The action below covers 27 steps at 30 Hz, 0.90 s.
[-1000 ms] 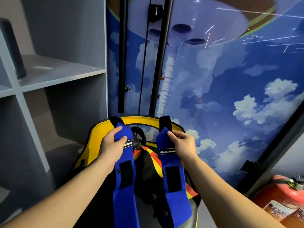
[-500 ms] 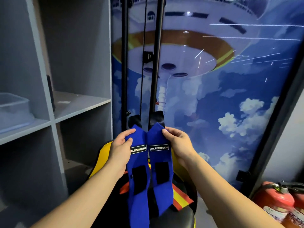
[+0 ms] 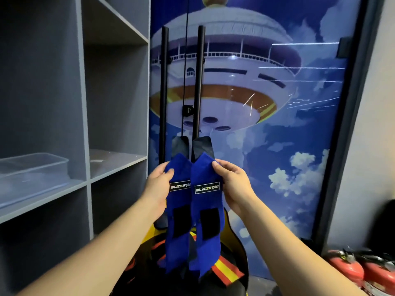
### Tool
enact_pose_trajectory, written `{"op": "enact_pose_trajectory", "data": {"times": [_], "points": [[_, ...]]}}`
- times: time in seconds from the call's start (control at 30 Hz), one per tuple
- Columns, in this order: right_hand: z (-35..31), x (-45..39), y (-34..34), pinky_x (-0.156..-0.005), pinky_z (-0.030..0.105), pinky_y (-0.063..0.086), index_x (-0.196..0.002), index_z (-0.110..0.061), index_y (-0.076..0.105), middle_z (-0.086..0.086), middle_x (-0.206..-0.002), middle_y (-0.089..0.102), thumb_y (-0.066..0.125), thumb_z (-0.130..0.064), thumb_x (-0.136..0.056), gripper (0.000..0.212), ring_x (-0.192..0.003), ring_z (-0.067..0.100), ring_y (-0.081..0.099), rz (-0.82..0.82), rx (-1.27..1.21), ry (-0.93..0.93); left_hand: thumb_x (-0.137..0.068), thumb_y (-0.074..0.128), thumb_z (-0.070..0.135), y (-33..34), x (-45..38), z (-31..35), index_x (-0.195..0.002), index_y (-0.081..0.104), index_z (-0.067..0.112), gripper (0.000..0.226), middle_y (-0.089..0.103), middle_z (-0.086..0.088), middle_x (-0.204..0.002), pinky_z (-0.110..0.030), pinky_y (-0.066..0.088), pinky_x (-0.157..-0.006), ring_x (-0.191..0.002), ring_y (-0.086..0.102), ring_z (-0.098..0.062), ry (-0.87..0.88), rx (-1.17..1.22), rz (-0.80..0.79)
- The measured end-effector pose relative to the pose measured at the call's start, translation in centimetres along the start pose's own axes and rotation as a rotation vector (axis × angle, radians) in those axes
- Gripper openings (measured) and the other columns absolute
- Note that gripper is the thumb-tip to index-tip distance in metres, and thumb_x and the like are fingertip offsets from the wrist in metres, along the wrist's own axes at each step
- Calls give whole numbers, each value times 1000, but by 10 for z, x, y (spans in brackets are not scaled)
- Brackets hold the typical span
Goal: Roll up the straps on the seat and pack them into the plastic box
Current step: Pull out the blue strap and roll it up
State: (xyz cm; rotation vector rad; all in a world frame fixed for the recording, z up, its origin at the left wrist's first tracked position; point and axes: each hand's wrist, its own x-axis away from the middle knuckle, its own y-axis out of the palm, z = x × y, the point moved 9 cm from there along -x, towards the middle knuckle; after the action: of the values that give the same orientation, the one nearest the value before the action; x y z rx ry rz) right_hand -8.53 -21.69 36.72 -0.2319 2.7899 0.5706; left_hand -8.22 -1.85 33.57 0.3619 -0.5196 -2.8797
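Head view showed the plastic box (image 3: 32, 167) on a shelf (image 3: 115, 165) at far left, on the left hand's side and nearer to it. The left hand (image 3: 159, 184) pinched one blue strap (image 3: 178, 210), the right hand (image 3: 233, 184) pinched the other strap (image 3: 206, 214); both straps hung side by side, long axes vertical, touching, ends dangling above the seat (image 3: 230, 272), not yet rolled

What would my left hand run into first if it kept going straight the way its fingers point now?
Probably the black rod against the blue wall picture. The left hand, pinching the left blue strap, points up and away toward it, though depth is hard to judge.
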Motion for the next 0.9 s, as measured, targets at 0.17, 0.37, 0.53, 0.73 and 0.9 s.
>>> {"op": "enact_pose_trajectory", "data": {"times": [0.17,0.37,0.53,0.73,0.9], "points": [[-12,11,20,-86,40,54,-100,-16,72,6,-91,69,68,-14,-94,8,-86,21,65,49,30,-121,-104,48,13,16,16,11,-122,63,22,25,76,-5,-107,-36,57,-70,-94,74,-24,9,78,-41],[-9,14,33,-82,36,57,-99,-22,68,-1,-94,74,66,-16,-96,7,-88,18,68,139,103,-205,-105,42,16,29,27,7,-129,61,18,30,76,-10,-108,-32,58,-64,-89,75,-23,-17,210,-72],[1,12,31,-73,31,58,-101,-24,69,3,-103,73,65,-19,-97,8,-91,22,69,182,128,-194,-106,42,20,34,34,11,-128,61,14,29,75,-15,-108,-35,58,-65,-86,74,-25,-40,274,-109],[1,13,29,-85,40,60,-101,-29,72,-2,-99,75,70,-22,-94,10,-95,20,71,219,259,-260,-104,49,26,31,35,12,-130,62,19,30,75,-12,-112,-37,58,-73,-100,73,-31,-19,163,-101],[-6,11,30,-83,45,59,-94,-40,72,-8,-93,75,70,-31,-93,9,-89,14,71,233,369,-310,-105,49,25,28,36,21,-122,66,27,24,77,-4,-105,-40,59,-81,-96,74,-27,70,40,-72]]}}
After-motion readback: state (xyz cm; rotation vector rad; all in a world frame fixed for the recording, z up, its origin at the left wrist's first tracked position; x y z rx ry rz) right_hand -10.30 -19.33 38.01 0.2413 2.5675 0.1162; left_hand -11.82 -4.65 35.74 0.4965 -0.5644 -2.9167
